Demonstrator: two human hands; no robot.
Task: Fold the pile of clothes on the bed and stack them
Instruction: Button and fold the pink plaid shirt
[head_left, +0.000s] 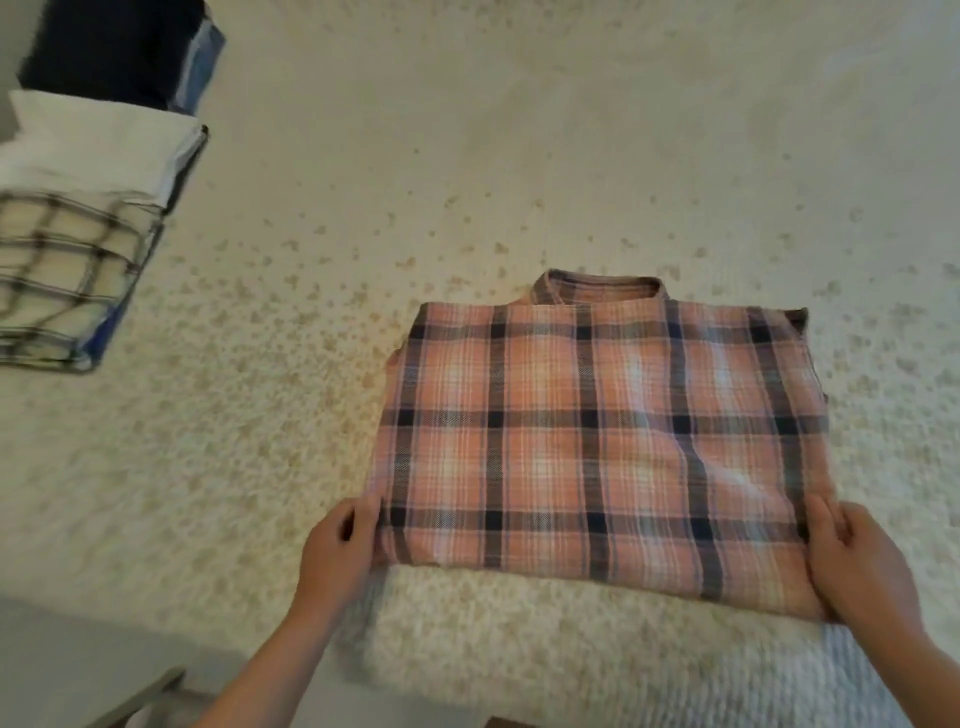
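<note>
Both grips hold the same garment: your left hand (340, 540) pinches the lower-left corner of the pink plaid shirt (597, 441), your right hand (857, 561) grips the lower-right corner, fingers curled over the fold.

Largest first. Bed (519, 130), with a speckled cream cover, fills nearly the whole frame; bare cover runs across the upper centre and upper right. Shirt lies folded in a rectangle at lower centre-right, collar toward the top of the frame, near edge just at the bed's front edge. Stack of folded clothes (78, 249) sits at the upper left, well apart from the shirt: cream checked piece in front, white piece and dark piece behind.

Judgement: fold looks finished; step in hand is lifting it to the stack. Slide your fingers under both corners, lift level, keep the layers together so the sleeves do not slip out.

Edges: shirt's near edge is close to the bed's drop, so lift away from it. Path leftward and upward across the cover looks open.
</note>
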